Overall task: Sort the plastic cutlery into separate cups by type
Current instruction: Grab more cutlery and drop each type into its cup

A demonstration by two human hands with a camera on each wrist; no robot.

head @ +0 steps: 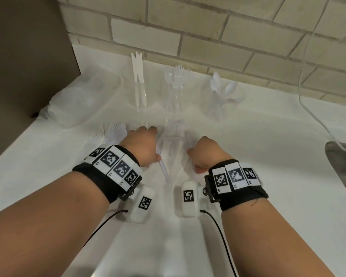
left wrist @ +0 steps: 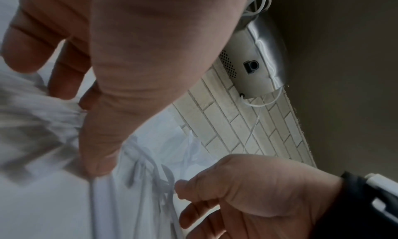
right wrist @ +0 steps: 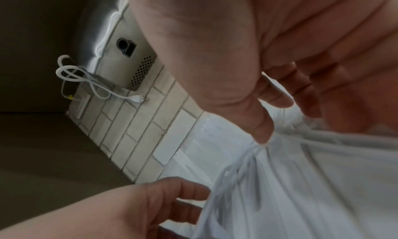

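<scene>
Three clear cups stand along the brick wall: the knife cup (head: 139, 90), the fork cup (head: 175, 92) and the spoon cup (head: 222, 98). White plastic cutlery (head: 173, 128) lies loose on the white counter in front of them. My left hand (head: 146, 144) is down on the pile, thumb and curled fingers pinching white cutlery (left wrist: 140, 183), with a knife (head: 165, 170) sticking out beneath it. My right hand (head: 203, 154) sits just to its right, and its thumb and fingers pinch a bunch of white pieces (right wrist: 247, 183). Blur hides which types are held.
More loose forks (head: 110, 132) lie left of my left hand. A clear plastic bag (head: 84, 100) lies at the back left beside a brown panel (head: 24, 56). A metal appliance (head: 342, 176) is at the right edge, and a white cord (head: 304, 76) hangs down the wall.
</scene>
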